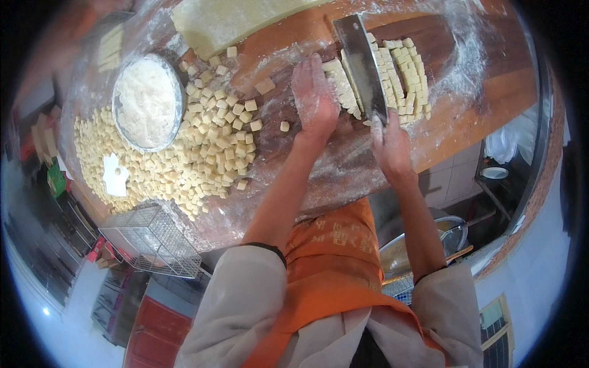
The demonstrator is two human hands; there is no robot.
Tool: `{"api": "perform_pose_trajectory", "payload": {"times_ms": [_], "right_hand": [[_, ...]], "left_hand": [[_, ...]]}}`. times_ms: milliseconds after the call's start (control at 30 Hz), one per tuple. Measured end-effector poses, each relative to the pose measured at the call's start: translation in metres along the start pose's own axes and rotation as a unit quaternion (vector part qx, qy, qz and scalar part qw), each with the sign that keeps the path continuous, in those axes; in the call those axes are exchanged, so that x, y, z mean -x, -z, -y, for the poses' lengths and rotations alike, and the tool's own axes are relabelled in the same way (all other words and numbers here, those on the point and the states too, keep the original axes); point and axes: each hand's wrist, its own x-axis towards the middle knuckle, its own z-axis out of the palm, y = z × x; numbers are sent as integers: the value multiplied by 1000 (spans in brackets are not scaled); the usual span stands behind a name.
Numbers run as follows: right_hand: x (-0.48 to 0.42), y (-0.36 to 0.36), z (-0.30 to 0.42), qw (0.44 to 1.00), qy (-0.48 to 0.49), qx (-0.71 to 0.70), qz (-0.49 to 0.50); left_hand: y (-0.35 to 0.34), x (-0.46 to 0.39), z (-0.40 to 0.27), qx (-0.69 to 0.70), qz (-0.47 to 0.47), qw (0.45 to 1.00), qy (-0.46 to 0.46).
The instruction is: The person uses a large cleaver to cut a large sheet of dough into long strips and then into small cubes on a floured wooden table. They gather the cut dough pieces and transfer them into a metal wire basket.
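Note:
My right hand (pixel 391 145) grips the handle end of a wide-bladed cleaver (pixel 362 64), whose blade lies across strips of pale dough. To the right of the blade, rows of small cut dough cubes (pixel 409 78) stand close together. Left of it are uncut dough strips (pixel 343 87). Flat and dusted with flour, my left hand (pixel 315 94) rests beside these strips with its fingers together, touching or nearly touching their left edge; it grips nothing visible. A large heap of dough cubes (pixel 207 152) spreads over the left of the wooden table (pixel 285 170).
A metal bowl of flour (pixel 148 103) sits in the heap, near a white scraper-like piece (pixel 115 175). A big dough slab (pixel 239 20) lies at the far side. A wire basket (pixel 152 239) is at the near left edge; a large pan (pixel 395 253) stands below the table.

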Motion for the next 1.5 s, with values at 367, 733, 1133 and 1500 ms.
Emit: {"api": "perform_pose_trajectory", "payload": {"times_ms": [367, 733, 1133, 1500], "right_hand": [[31, 3, -9, 993, 88, 70, 42], [4, -34, 10, 999, -13, -37, 12], [51, 52, -79, 962, -118, -166, -181], [11, 51, -171, 955, -105, -3, -278]], "left_hand": [[8, 2, -6, -24, 30, 999, 4], [11, 3, 8, 11, 34, 999, -32], [36, 14, 11, -160, 10, 985, -67], [18, 52, -12, 3, 60, 991, -121]]}}
